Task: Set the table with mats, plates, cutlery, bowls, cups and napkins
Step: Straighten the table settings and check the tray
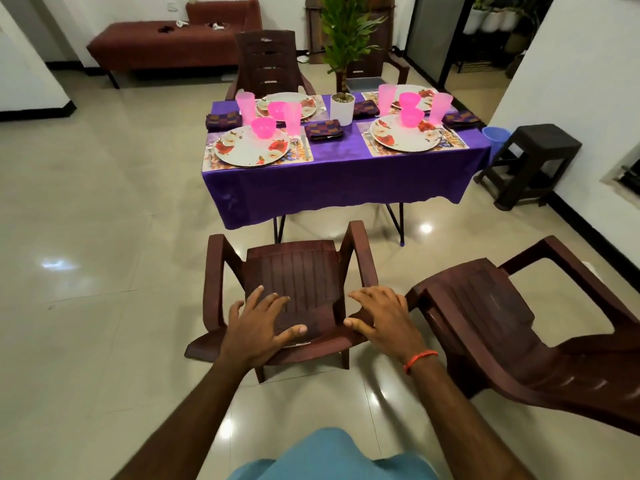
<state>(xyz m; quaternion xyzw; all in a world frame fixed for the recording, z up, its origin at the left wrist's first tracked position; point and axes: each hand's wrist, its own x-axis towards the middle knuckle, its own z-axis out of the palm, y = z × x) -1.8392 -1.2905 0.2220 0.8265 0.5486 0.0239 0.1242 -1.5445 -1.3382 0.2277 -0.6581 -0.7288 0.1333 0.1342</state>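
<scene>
bare forearms, orange wrist thread (420, 359), light blue garment (329, 457).

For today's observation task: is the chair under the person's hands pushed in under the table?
No: that chair stands apart from the table, with bare floor between them.

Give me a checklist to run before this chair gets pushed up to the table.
1. Both hands on the near chair: ok, left hand and right hand rest on its back.
2. Firm grip: cannot tell.
3. Floor up to the table: ok, only bare tiles show.
4. Room beside the second chair: not ok, it crowds the near chair's right armrest.
5. Near-left pink cup upright: ok.
</scene>
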